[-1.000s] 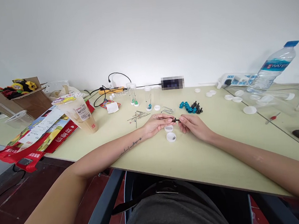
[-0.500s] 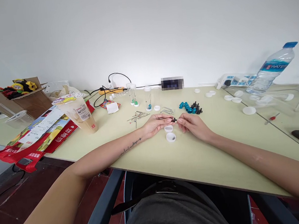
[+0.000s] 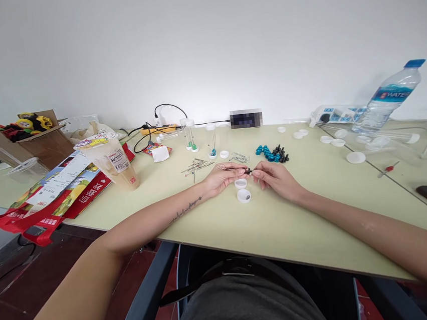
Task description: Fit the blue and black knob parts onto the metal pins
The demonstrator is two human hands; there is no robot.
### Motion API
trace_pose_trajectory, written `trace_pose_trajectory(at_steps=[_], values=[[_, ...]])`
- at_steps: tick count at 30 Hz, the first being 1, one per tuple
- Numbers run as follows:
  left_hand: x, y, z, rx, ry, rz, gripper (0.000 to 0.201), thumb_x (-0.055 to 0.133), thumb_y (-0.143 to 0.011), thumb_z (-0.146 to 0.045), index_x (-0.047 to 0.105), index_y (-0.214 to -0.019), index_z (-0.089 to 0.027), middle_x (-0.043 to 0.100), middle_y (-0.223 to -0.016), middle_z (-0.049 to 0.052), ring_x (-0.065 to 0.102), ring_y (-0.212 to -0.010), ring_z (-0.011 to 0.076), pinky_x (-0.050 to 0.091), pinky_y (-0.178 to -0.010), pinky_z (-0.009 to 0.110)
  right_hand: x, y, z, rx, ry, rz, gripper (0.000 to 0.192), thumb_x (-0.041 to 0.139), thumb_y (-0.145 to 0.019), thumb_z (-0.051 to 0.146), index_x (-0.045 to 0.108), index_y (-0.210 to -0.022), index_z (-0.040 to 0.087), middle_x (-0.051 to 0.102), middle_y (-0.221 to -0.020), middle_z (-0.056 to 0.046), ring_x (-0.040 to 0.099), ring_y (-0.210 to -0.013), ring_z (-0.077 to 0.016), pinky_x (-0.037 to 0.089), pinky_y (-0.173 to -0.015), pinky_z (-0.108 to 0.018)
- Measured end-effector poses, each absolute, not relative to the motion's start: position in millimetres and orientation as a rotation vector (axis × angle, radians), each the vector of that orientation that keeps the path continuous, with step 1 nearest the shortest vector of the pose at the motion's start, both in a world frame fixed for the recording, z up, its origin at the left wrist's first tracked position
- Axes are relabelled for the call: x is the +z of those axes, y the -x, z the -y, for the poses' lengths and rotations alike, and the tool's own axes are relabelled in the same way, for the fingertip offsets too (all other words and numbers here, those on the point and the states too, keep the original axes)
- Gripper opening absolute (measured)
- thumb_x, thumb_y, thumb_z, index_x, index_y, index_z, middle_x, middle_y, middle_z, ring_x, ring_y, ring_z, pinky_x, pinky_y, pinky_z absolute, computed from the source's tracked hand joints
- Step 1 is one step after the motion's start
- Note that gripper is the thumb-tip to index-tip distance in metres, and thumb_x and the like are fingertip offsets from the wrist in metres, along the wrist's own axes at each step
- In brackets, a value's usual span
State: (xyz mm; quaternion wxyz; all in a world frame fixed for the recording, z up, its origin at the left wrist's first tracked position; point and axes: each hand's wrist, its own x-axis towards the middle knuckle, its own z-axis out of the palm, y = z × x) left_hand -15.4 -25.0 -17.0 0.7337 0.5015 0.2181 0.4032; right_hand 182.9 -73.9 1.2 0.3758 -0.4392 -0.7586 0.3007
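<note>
Left hand (image 3: 224,177) and right hand (image 3: 276,179) each pinched a small black screw (image 3: 249,171) between fingertips, above two white caps (image 3: 242,189) on the bench (image 3: 287,218).

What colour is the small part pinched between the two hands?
Black; the small part shows between both hands' fingers in the head view.

Your left hand (image 3: 223,177) and right hand (image 3: 276,179) meet fingertip to fingertip over the table (image 3: 272,224), both pinching a small black part (image 3: 249,171); a thin clear tube (image 3: 231,168) lies along your left fingers. Just below them: two white caps (image 3: 242,190), one holding something dark. Behind: blue and black pieces (image 3: 272,154), loose pins (image 3: 197,166), upright clear tubes (image 3: 190,134). Left: a sealed drink cup (image 3: 111,160). Far right: a water bottle (image 3: 391,94), leaning.
</note>
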Motion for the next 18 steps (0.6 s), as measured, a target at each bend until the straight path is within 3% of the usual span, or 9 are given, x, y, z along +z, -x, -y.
trace_pose_trajectory(at_steps=[3, 5, 9, 18], values=[[-16.6, 15.5, 25.3, 0.878, -1.099, -0.469, 0.023, 0.075, -0.064, -0.015, 0.069, -0.085, -0.011, 0.069, -0.091, 0.007, 0.067, -0.086, 0.0178, 0.044, -0.097, 0.037, 1.9, -182.7, 74.4, 0.763, 1.142, 1.973, 0.035, 0.04, -0.09, 0.047, 0.052, -0.07, 0.021, 0.058, -0.062, 0.0, 0.054, -0.053, -0.0144, 0.04, -0.054, -0.029], [-16.5, 15.6, 25.0, 0.879, -1.098, -0.479, 0.023, 0.075, -0.064, -0.014, 0.069, -0.086, -0.01, 0.069, -0.09, 0.007, 0.067, -0.085, 0.0172, 0.045, -0.096, 0.036, 1.6, -182.5, 74.7, 0.751, 1.158, 1.965, 0.028, 0.044, -0.089, 0.045, 0.052, -0.077, 0.021, 0.056, -0.059, 0.002, 0.053, -0.052, -0.0146, 0.039, -0.053, -0.028], [-17.4, 16.1, 23.7, 0.876, -1.108, -0.492, 0.025, 0.075, -0.064, -0.014, 0.068, -0.088, -0.01, 0.069, -0.089, 0.007, 0.067, -0.084, 0.0162, 0.046, -0.094, 0.034, 0.8, -182.6, 74.7, 0.746, 1.148, 1.906, 0.02, 0.054, -0.083, 0.042, 0.051, -0.089, 0.023, 0.06, -0.071, 0.002, 0.054, -0.051, -0.0137, 0.041, -0.053, -0.029], [-18.5, 16.0, 24.0, 0.864, -1.128, -0.448, 0.024, 0.075, -0.065, -0.017, 0.069, -0.087, -0.011, 0.069, -0.092, 0.007, 0.067, -0.088, 0.0187, 0.044, -0.098, 0.036, -0.7, -183.6, 72.5, 0.817, 1.138, 1.944, 0.041, 0.038, -0.09, 0.052, 0.053, -0.07, 0.019, 0.061, -0.065, -0.002, 0.054, -0.052, -0.0132, 0.039, -0.053, -0.028]])
